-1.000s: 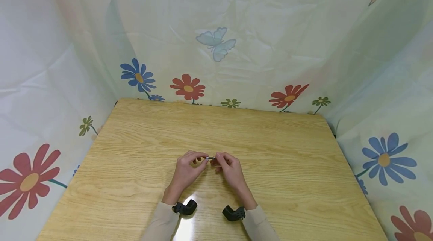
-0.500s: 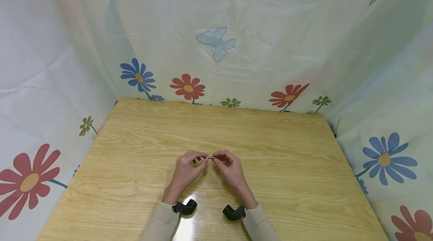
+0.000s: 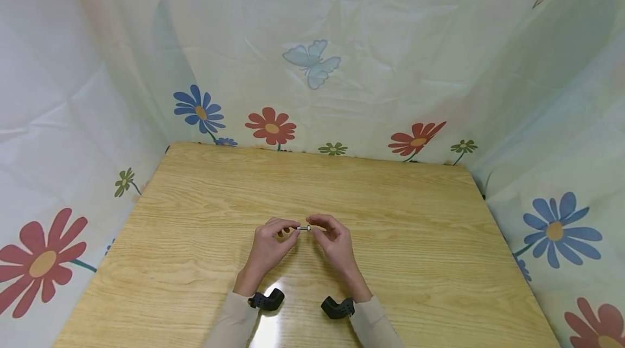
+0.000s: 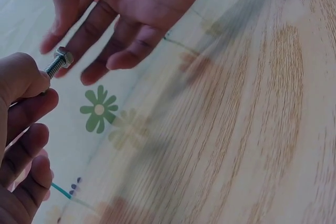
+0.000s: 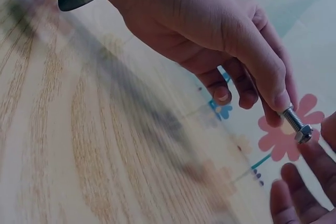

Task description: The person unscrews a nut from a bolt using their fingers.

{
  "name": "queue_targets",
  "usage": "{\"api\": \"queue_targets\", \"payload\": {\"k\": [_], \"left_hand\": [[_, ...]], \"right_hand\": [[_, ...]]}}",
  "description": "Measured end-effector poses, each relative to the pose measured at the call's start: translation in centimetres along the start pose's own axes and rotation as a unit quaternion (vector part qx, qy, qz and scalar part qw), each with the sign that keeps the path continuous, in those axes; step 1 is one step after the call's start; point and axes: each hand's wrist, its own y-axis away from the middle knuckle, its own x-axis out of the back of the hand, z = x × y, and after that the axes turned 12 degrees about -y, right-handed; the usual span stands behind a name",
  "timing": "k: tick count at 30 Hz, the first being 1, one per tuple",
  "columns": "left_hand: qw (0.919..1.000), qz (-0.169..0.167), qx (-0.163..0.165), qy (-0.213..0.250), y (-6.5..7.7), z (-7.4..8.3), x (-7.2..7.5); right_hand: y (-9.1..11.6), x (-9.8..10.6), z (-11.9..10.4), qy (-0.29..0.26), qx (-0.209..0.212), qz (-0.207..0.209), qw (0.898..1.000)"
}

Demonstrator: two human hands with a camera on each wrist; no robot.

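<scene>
A small silver bolt [image 3: 304,228] lies level between my two hands, held above the table. My left hand [image 3: 270,245] pinches one end of it between thumb and forefinger, covering that end. In the left wrist view, bare threads lead from the left fingertips to a hexagonal piece [image 4: 64,57] at the other end; whether it is a nut, the head or both I cannot tell. My right hand [image 3: 336,242] is beside that end, thumb and forefinger spread apart around it. Its remaining fingers are loosely extended in the left wrist view, and contact with the metal is unclear.
The wood-grain table [image 3: 390,217] spreads around both hands. Behind it and along its sides hangs a pale curtain [image 3: 366,65] printed with flowers and butterflies. Black wrist mounts [image 3: 337,308] sit on both forearms.
My right fingertips, earlier close together on the bolt's hexagonal end, have spread apart and uncovered it. My left hand has kept its pinch and its place.
</scene>
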Motion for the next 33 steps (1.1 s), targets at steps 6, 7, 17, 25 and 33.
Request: {"api": "queue_targets", "payload": {"k": [6, 7, 17, 25, 33], "left_hand": [[1.0, 0.0, 0.003, 0.0, 0.13, -0.05, -0.05], [1.0, 0.001, 0.003, 0.001, 0.16, -0.04, -0.07], [1.0, 0.0, 0.002, 0.002, 0.23, -0.12, -0.24], [1.0, -0.001, 0.003, 0.004, 0.22, -0.05, -0.23], [0.9999, 0.003, 0.012, 0.005, 0.07, -0.02, -0.01]], "right_hand": [[-0.12, -0.22, 0.46, 0.027, -0.081, 0.035, 0.996], [-0.09, -0.26, 0.52, 0.023, -0.096, 0.039, 0.994], [0.05, -0.6, 0.43, 0.011, -0.144, 0.056, 0.988], [0.13, -0.45, 0.37, 0.018, -0.138, 0.056, 0.989], [-0.03, -0.28, 0.42, 0.015, -0.125, 0.042, 0.991]]}}
